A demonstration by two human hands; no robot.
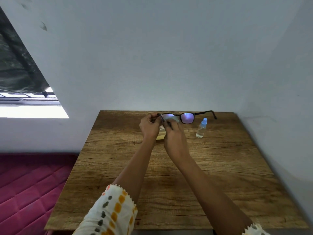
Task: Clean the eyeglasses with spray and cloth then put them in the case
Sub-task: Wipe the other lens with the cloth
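You hold the eyeglasses (184, 117) above the far edge of the surface (220, 167), their long axis running left to right across your view, lenses facing you and glowing violet. The right temple arm sticks out to the right, its tip curving down near the back wall. Your left hand (149, 126) has its grip closed on the left end of the frame. Your right hand (174, 139) pinches the pale cloth (172, 118) against the left lens. A yellowish object (160, 133) lies partly hidden beneath your hands. The spray bottle (201, 128) with its blue cap stands just right, tilted, apart from both hands.
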